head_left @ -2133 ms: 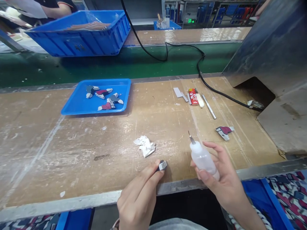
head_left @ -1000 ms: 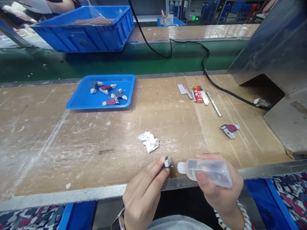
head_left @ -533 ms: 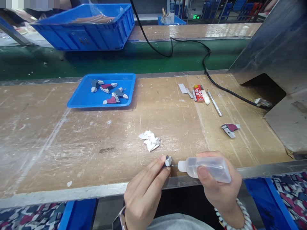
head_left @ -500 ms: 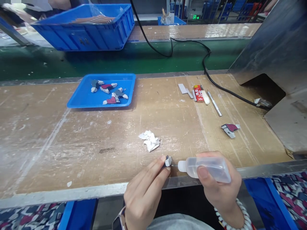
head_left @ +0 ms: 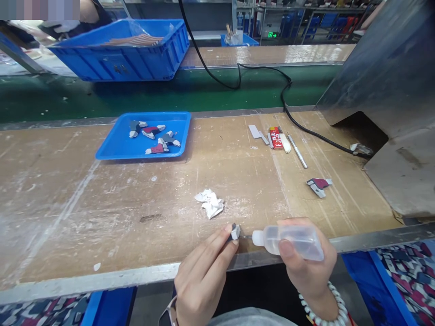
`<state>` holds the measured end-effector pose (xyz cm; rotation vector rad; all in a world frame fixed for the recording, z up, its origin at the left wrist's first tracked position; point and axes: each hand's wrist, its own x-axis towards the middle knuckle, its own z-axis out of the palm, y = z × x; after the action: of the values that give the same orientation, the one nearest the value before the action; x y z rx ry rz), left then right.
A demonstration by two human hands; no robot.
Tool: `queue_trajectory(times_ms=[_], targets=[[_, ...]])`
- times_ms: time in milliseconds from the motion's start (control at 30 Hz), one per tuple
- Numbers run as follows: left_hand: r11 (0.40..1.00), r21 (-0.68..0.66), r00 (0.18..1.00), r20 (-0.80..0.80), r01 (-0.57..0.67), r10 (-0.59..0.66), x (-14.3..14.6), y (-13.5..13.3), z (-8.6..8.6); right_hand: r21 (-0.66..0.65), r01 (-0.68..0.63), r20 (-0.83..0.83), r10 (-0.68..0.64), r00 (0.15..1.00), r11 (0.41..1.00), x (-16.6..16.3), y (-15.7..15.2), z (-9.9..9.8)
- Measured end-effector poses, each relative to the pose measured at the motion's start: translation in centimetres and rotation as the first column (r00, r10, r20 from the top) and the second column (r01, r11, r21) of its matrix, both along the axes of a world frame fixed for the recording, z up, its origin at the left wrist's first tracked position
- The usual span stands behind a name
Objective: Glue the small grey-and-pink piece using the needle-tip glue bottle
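Note:
Between the thumb and fingers of my left hand is a small grey and white piece, its pale end facing right. My right hand grips a clear squeeze bottle lying sideways. The bottle's thin needle tip points left and reaches close to the piece; I cannot tell whether they touch. Just beyond my left hand, a crumpled white tissue rests on the worktop. A maroon and grey piece lies alone past my right hand.
A blue tray with several small pieces stands back left. A red packet and a metal pen-like tool lie at the back right, near a black cable. Beyond are a large blue crate and a metal housing.
The camera view has shifted slightly, so the tray and worktop items appear a little lower. Both hands keep their holds, with the needle tip still close to the piece.

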<state>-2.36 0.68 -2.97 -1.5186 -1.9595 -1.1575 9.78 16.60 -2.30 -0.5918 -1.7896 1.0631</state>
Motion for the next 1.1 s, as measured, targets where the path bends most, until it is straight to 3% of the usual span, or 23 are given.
queue_trajectory(times_ms=[100,200,333,433,633,800,933,1100], targets=[[0.999,0.019,1.0,0.0,0.029,-0.029,0.3,-0.1,0.3,-0.096,0.051,-0.141,-0.065,0.988,0.994,0.2,0.1,-0.9],[0.998,-0.022,0.996,0.061,0.059,-0.057,0.6,-0.4,0.8,-0.234,0.074,-0.177,-0.118,0.977,0.969,0.2,0.0,-1.3],[0.985,-0.136,0.991,0.101,0.103,-0.089,0.0,-0.7,1.8,-0.117,0.127,-0.14,-0.143,0.98,0.985,0.0,-0.2,-0.7],[0.969,-0.22,0.994,0.007,0.108,-0.109,-1.0,-0.4,2.6,-0.016,0.16,-0.104,-0.161,0.981,0.987,-0.2,-0.3,-0.3],[0.93,-0.347,0.956,-0.213,0.12,-0.203,-2.4,0.4,4.6,-0.018,0.135,-0.115,-0.136,0.984,0.991,-0.3,-0.3,-0.1],[0.941,-0.291,0.915,-0.305,0.176,-0.265,-2.8,0.9,4.3,-0.036,0.109,-0.1,-0.112,0.989,0.993,-0.2,-0.2,0.3],[0.953,-0.236,0.925,-0.282,0.19,-0.255,-3.0,1.1,3.3,-0.069,0.13,-0.104,-0.137,0.985,0.989,-0.1,-0.2,0.4],[0.947,-0.241,0.934,-0.235,0.213,-0.27,-3.0,1.1,3.2,-0.057,0.064,-0.092,-0.069,0.993,0.996,-0.2,-0.1,0.8]])
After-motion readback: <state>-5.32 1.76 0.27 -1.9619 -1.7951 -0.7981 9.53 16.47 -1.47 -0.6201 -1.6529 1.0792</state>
